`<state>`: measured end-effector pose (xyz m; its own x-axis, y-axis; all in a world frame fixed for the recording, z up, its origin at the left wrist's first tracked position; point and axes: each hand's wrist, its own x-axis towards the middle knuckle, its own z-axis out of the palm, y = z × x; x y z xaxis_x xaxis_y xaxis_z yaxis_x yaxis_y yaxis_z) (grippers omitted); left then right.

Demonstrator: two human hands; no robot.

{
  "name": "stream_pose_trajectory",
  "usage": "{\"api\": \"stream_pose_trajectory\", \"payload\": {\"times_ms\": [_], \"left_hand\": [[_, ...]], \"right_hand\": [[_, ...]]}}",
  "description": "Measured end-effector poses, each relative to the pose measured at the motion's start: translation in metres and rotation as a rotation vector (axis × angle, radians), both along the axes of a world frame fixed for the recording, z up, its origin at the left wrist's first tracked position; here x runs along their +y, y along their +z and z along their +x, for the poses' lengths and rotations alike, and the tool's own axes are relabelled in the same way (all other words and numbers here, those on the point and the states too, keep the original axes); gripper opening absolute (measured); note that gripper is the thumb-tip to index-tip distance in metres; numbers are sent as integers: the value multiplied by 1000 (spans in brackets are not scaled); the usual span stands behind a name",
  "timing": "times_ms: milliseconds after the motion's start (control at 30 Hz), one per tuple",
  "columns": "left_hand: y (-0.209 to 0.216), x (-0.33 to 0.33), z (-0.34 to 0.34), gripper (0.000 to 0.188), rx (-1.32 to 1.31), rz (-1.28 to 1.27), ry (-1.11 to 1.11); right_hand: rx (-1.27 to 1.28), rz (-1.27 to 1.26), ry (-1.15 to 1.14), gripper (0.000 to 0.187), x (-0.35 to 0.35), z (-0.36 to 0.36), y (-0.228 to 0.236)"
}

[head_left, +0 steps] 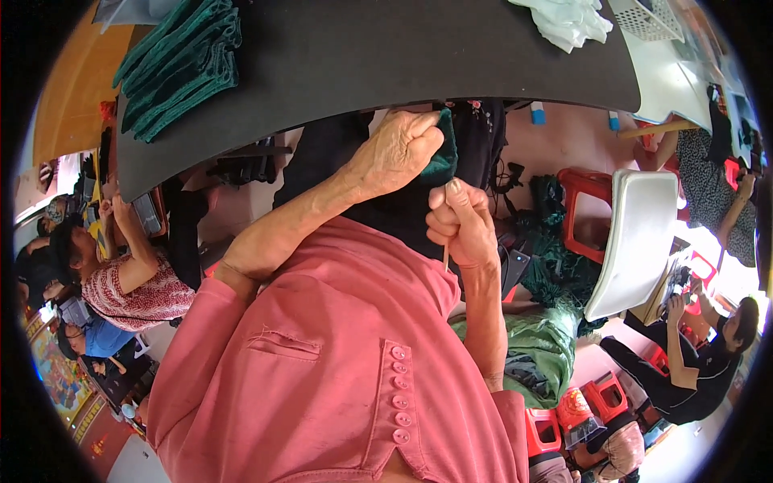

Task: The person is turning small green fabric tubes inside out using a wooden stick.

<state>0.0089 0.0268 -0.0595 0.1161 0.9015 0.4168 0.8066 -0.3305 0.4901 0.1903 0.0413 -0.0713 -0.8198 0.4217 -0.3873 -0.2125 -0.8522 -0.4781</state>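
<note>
Just below the table edge, my left hand [398, 153] is closed, its fingers pinching a small dark green velvet piece [441, 157] that hangs down from them. My right hand [465, 224] is in a fist right under the velvet's lower end. A thin light-coloured stick [446, 256] pokes out from the bottom of that fist; its upper end is hidden. Whether the stick enters the velvet I cannot tell. A stack of similar green velvet pieces [181, 68] lies on the dark table [362, 60] at the far left.
White crumpled plastic [564, 22] and a white basket [648, 20] are at the far right. A white board-like panel [632, 241], red stools [584, 213], a green bag [535, 354] and heaped green cloth [555, 270] stand to my right. People sit on both sides.
</note>
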Motion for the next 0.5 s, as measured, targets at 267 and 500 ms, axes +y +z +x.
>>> {"api": "stream_pose_trajectory", "payload": {"times_ms": [267,500], "left_hand": [[-10,2,-2,9,-40,129,44],[-5,-4,-5,10,-136,-195,74]], "right_hand": [[-751,1338,-402,31,-5,-22,0],[-448,827,-176,35,-8,-16,-10]]}}
